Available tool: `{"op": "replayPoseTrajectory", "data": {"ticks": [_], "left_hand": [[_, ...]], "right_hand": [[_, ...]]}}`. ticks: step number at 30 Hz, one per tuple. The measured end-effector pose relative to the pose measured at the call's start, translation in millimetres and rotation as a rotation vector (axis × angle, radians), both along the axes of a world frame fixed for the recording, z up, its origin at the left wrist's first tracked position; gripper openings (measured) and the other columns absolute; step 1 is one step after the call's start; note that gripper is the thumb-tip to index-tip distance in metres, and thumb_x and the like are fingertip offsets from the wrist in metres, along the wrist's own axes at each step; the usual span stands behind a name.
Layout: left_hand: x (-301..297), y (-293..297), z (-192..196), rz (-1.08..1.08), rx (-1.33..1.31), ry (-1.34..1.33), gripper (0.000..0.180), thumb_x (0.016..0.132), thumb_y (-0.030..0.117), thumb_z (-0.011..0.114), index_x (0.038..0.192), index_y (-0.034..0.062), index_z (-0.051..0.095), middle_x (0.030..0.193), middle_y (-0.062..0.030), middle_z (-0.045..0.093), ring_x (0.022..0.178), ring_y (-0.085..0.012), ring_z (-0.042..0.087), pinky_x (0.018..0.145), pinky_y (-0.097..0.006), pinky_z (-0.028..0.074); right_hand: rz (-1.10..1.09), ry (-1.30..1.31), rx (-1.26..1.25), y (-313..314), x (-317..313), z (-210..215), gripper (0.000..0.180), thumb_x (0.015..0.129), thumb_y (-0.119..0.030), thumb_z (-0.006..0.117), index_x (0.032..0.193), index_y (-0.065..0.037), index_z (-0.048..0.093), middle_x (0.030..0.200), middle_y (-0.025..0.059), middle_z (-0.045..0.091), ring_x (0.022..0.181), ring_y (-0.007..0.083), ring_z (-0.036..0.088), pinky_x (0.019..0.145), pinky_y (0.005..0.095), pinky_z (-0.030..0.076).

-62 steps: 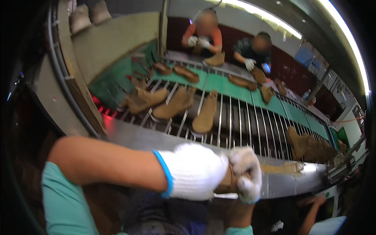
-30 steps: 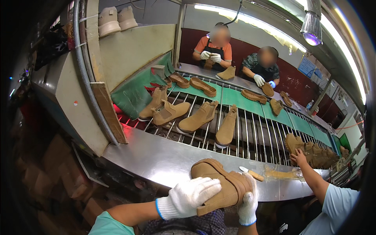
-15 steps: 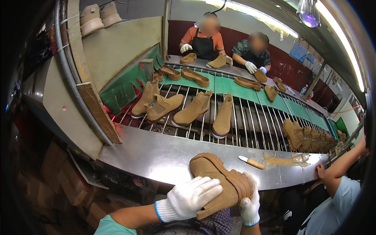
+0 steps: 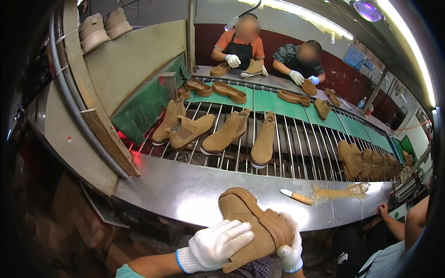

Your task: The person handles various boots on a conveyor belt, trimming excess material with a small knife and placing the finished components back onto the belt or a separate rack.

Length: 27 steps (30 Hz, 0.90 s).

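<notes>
A tan ankle boot (image 4: pixel 252 222) with a thick lugged sole lies tilted between my two white-gloved hands, in front of the metal table edge. My left hand (image 4: pixel 220 243) presses its long fingers along the boot's upper. At the heel end of the sole, my right hand (image 4: pixel 291 245) wraps round the boot, its fingers partly hidden behind it. On the metal ledge (image 4: pixel 176 183) beyond lies a knife (image 4: pixel 296 197) with a wooden handle and a pale blade. Several tan boots without lugged soles, one of them a boot (image 4: pixel 264 141) standing toe forward, rest on the metal rods.
Loose soles, such as a brown sole (image 4: pixel 229 92), lie on the green belt (image 4: pixel 264 99). Soled boots (image 4: pixel 351 160) line up at the right. Two gloved co-workers handle shoe parts across the conveyor. Another person's arm (image 4: pixel 394 227) is at my right. A pipe (image 4: pixel 88 106) bounds the left.
My hands and the boot have shifted slightly left and down in the picture. Across the conveyor, the left co-worker's hand has moved nearer the boot there. The person at right has lowered an arm.
</notes>
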<state>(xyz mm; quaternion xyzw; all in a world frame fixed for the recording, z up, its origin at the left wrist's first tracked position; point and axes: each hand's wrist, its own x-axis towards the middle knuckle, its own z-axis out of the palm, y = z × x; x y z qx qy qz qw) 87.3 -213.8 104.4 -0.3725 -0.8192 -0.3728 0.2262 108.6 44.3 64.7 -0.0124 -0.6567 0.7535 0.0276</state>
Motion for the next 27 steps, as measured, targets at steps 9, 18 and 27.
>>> {"op": "replayPoseTrajectory", "data": {"ticks": [9,18,27], "left_hand": [[-5.1,-4.1,-1.5,-0.001,-0.051,0.068,0.051,0.077,0.018,0.080,0.125,0.0034,0.074,0.125,-0.0175,0.075,0.110,-0.0371,0.076,0.092,-0.043,0.065],[-0.6,-13.1,-6.0,0.004,0.001,0.003,0.051,0.081,0.017,0.076,0.130,0.0024,0.071,0.129,-0.0191,0.073,0.115,-0.0383,0.074,0.096,-0.045,0.064],[-2.7,-18.9,-8.8,-0.014,-0.003,0.032,0.054,0.080,0.016,0.076,0.132,0.0026,0.071,0.129,-0.0193,0.073,0.115,-0.0384,0.074,0.096,-0.044,0.063]], "right_hand": [[-0.030,-0.031,-0.061,-9.4,5.6,3.4,0.133,0.066,-0.072,0.093,0.158,0.007,0.038,0.152,0.0196,0.055,0.139,0.0298,0.058,0.118,0.0441,0.048],[0.060,-0.001,-0.036,-17.5,1.7,18.5,0.128,0.071,-0.065,0.093,0.160,0.008,0.036,0.153,0.0213,0.054,0.140,0.0303,0.057,0.118,0.0444,0.047],[0.036,0.030,-0.035,-21.6,3.9,10.3,0.121,0.074,-0.055,0.094,0.159,0.009,0.036,0.154,0.0224,0.053,0.142,0.0311,0.055,0.119,0.0442,0.045]]}}
